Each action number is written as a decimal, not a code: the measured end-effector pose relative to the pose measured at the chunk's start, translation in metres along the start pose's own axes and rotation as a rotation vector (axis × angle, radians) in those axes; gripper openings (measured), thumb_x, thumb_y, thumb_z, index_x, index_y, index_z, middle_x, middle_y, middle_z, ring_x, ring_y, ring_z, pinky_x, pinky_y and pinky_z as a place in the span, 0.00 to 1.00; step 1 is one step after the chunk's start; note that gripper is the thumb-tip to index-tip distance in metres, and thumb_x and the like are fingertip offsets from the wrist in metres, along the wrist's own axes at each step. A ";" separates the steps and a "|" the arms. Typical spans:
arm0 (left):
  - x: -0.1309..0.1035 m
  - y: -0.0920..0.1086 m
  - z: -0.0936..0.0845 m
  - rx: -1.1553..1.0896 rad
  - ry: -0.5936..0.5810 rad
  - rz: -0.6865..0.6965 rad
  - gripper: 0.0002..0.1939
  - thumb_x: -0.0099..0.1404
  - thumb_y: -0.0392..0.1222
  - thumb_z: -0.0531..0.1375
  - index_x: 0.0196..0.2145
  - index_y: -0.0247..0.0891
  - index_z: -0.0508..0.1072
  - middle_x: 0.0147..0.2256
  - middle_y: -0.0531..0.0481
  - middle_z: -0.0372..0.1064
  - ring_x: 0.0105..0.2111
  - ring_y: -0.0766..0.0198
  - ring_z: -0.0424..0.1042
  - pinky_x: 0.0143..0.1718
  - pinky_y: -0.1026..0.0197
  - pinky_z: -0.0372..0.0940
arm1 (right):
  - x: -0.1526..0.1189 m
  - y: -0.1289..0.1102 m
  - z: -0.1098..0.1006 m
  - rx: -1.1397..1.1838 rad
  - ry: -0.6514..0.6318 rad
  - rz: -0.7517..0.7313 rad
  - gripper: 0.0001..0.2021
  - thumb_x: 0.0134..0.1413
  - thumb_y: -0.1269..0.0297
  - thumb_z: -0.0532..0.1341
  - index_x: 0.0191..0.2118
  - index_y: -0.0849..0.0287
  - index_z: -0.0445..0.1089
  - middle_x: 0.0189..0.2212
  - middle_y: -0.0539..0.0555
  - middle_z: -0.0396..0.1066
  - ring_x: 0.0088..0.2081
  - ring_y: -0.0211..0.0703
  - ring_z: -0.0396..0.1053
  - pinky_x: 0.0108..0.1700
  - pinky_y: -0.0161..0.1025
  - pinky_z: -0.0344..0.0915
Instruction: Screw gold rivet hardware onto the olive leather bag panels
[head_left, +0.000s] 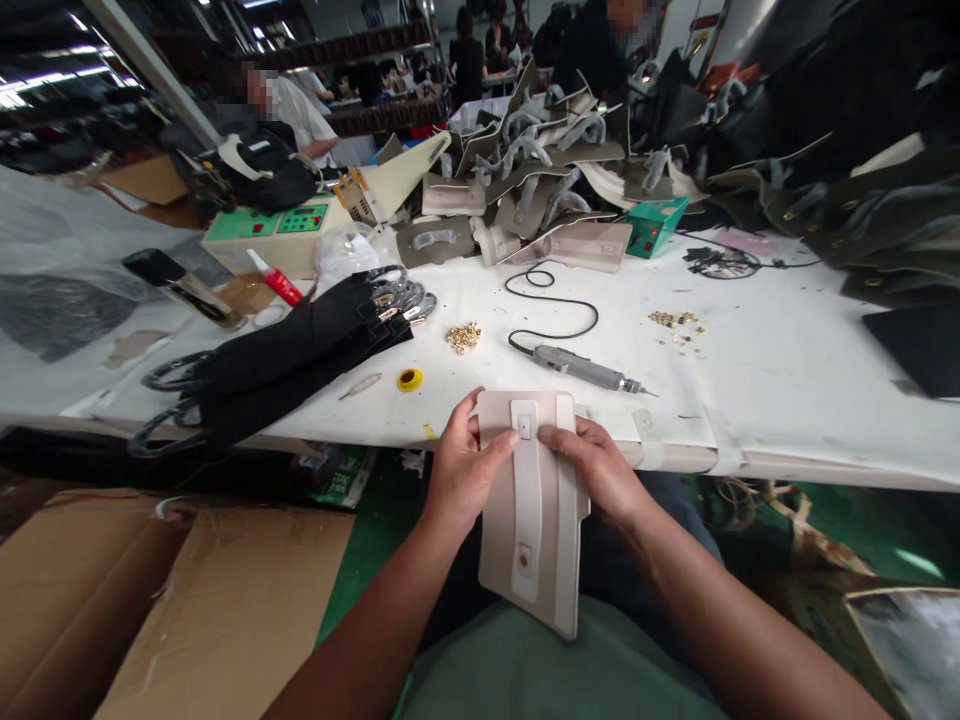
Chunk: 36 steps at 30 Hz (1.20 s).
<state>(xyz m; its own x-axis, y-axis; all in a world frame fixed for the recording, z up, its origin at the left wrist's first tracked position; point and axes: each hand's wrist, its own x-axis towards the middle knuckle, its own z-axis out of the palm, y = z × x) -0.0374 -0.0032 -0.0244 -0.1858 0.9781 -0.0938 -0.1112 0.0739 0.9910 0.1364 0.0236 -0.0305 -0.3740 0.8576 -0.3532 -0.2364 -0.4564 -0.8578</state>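
Both hands hold a beige leather bag panel [499, 530] upright over my lap, at the table's front edge. A lighter strap [528, 490] runs down its middle, with a small square patch near each end. My left hand [465, 465] grips the left edge, its thumb lying beside the upper patch. On the other side my right hand [600, 465] grips the right edge, thumb pressed near the same patch. The fingers behind the panel are hidden. Just beyond it on the table lies a grey electric screwdriver [581, 367] with a black cord.
Small gold metal pieces [463, 337] lie heaped behind the panel, more gold pieces [676, 322] to the right. Black straps [292, 350] and a yellow roll [409, 379] are at left. Beige panels [555, 150] pile up behind a green box [654, 227]. Cardboard boxes [240, 590] stand lower left.
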 end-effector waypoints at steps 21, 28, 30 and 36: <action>0.069 -0.030 0.023 0.170 -0.044 -0.251 0.20 0.47 0.38 0.71 0.41 0.38 0.78 0.36 0.51 0.80 0.34 0.60 0.76 0.36 0.60 0.71 | 0.070 -0.030 -0.054 -0.674 0.066 0.094 0.15 0.47 0.53 0.70 0.28 0.62 0.77 0.25 0.53 0.75 0.26 0.42 0.69 0.26 0.36 0.62; 0.056 -0.017 0.022 0.153 -0.071 -0.356 0.21 0.47 0.38 0.71 0.41 0.37 0.77 0.35 0.49 0.80 0.32 0.59 0.77 0.34 0.59 0.72 | 0.064 -0.036 -0.048 -0.644 -0.013 0.168 0.11 0.47 0.58 0.70 0.31 0.62 0.78 0.28 0.54 0.78 0.27 0.43 0.72 0.28 0.36 0.65; 0.054 -0.019 0.020 0.173 -0.076 -0.368 0.21 0.48 0.38 0.70 0.43 0.38 0.77 0.36 0.48 0.80 0.33 0.59 0.77 0.34 0.59 0.72 | 0.063 -0.033 -0.047 -0.632 -0.014 0.197 0.11 0.46 0.59 0.70 0.31 0.63 0.77 0.27 0.53 0.77 0.26 0.42 0.71 0.27 0.35 0.65; 0.062 -0.033 0.018 0.310 -0.066 -0.346 0.23 0.49 0.35 0.69 0.45 0.39 0.77 0.36 0.50 0.79 0.36 0.58 0.77 0.36 0.60 0.71 | 0.071 -0.024 -0.044 -0.695 0.034 0.238 0.09 0.45 0.61 0.67 0.28 0.63 0.75 0.23 0.53 0.74 0.23 0.41 0.69 0.24 0.35 0.62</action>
<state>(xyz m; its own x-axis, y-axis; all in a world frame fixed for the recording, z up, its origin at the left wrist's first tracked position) -0.0274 0.0587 -0.0607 -0.1252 0.8952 -0.4278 0.1434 0.4430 0.8850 0.1547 0.1062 -0.0512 -0.3131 0.7662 -0.5612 0.4755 -0.3850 -0.7910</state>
